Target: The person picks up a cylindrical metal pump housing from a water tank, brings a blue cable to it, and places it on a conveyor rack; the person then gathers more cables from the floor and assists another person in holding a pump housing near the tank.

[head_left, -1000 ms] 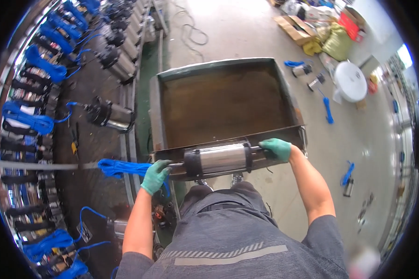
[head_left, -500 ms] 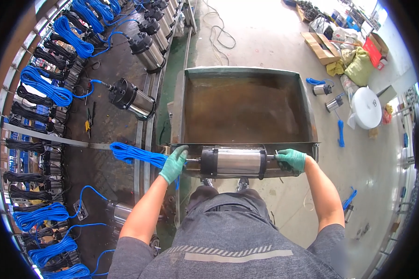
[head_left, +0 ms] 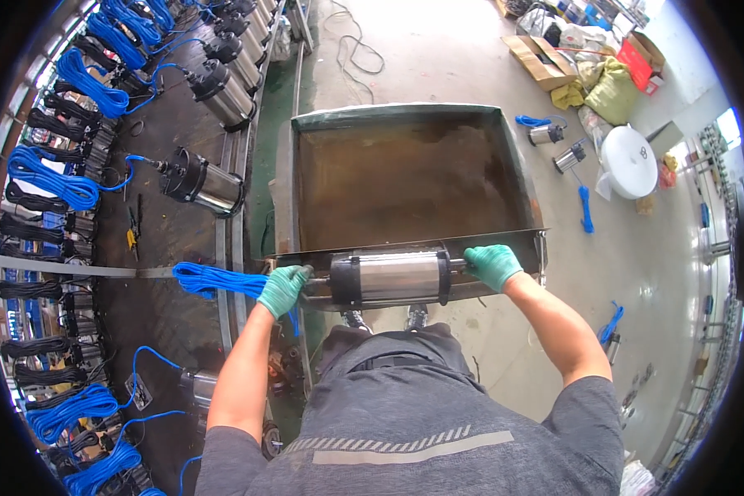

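A steel-cased submersible pump [head_left: 401,277] with black end caps lies sideways before me, over the near ledge of a metal tank. My left hand [head_left: 285,289], in a green glove, is closed around the rod or fitting at the pump's left end. A bundled blue cable [head_left: 219,279] sits against that hand on its left. At the other end, my right hand [head_left: 493,266], also gloved in green, is closed over the short rod, its fingertips partly hidden. Beyond the pump, the tank [head_left: 397,110] holds murky brown liquid.
On the left bench stand more pumps [head_left: 198,182] with blue cable coils [head_left: 54,178]. Pliers with yellow handles [head_left: 131,238] lie there too. To the right, the floor holds small pumps [head_left: 569,157], a white round drum [head_left: 629,162], an open carton [head_left: 541,62] and sacks.
My view has shifted, so the scene sits further left. My right hand has turned, its back now more upward over the rod. Both hands stay at the pump's ends.
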A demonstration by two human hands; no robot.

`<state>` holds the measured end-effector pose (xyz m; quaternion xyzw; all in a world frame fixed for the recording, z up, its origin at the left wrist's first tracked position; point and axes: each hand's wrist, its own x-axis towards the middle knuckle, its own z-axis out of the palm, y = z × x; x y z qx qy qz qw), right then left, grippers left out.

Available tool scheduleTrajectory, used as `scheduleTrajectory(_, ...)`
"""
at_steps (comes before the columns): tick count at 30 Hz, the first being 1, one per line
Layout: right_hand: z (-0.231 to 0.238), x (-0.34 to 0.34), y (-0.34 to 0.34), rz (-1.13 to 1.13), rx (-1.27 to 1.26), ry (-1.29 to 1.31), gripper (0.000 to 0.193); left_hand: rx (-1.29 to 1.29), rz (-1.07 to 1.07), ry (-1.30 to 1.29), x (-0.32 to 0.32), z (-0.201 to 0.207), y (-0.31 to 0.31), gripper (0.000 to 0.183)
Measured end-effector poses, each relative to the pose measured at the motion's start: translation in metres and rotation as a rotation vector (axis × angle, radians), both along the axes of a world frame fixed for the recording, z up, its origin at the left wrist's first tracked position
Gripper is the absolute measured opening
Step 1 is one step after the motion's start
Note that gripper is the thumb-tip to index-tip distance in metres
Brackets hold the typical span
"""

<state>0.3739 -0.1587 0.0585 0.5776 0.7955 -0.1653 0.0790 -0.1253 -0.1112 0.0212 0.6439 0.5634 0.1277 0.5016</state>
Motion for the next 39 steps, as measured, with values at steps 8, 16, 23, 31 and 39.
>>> scheduleTrajectory(8, -0.016, 0.014, 0.002, -0.268, -0.314, 0.261, 0.037, -0.001, -0.070, 0.075, -0.003, 0.007, 0.002, 0.044)
scheduleTrajectory(16, -0.015, 0.008, -0.001, -1.044, -0.814, 0.815, 0.055, -0.804, 0.521, -0.430, 0.009, 0.035, 0.001, 0.037)
scheduleTrajectory(23, -0.009, 0.006, -0.006, -1.165, -0.937, 1.152, 0.037, 0.031, 0.010, -0.264, -0.001, 0.028, -0.020, 0.046)
scheduleTrajectory(31, -0.004, -0.002, -0.018, -1.008, -0.700, 1.418, 0.015, -0.667, 0.377, -0.236, 0.012, 0.028, 0.009, 0.048)
scheduleTrajectory(39, -0.011, 0.001, -0.019, -1.013, -0.678, 1.481, 0.019, 0.445, -0.169, -0.067, -0.001, 0.032, -0.022, 0.032)
